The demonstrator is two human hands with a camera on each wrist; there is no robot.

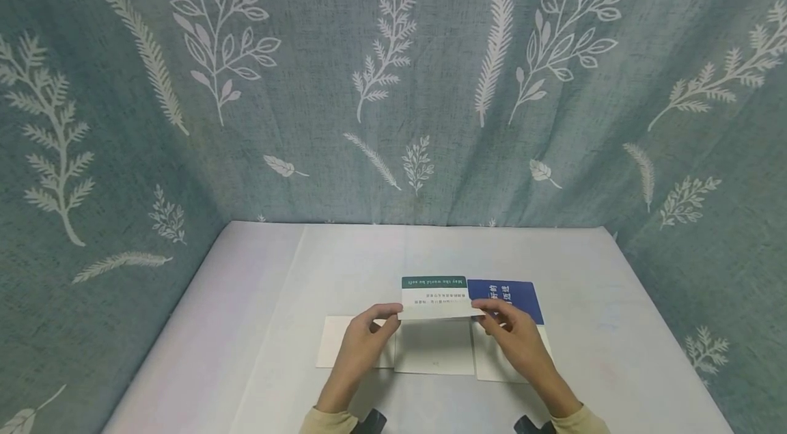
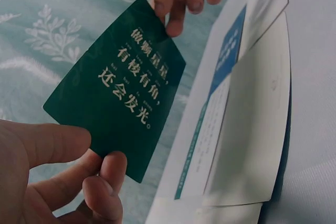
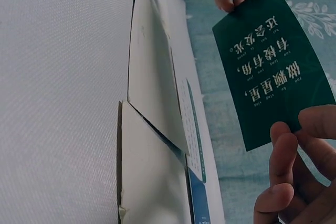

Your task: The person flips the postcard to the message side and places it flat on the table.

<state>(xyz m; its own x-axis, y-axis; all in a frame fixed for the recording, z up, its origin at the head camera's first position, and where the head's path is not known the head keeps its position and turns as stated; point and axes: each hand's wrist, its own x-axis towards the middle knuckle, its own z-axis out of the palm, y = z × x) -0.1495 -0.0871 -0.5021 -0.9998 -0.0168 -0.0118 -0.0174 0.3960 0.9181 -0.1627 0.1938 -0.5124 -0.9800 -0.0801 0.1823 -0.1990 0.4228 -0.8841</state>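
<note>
A green card [image 2: 121, 87] with white Chinese characters is held up above the table by both hands. In the head view only a narrow pale strip of this card [image 1: 438, 312] shows between them. My left hand [image 1: 364, 345] pinches one short end between thumb and fingers. The opposite end is pinched by my right hand [image 1: 518, 344], its fingers seen close in the right wrist view. Under the hands lie pale cards: one at the left [image 1: 332, 345], a middle one [image 1: 435, 350] and one at the right [image 1: 494, 360].
Behind the pale cards lie a white card with a green printed band [image 1: 434, 281] and a blue card [image 1: 519, 296] with white characters. All rest on a white-covered table [image 1: 277, 283]. A blue-green leaf-patterned cloth [image 1: 320, 113] closes off the back and both sides.
</note>
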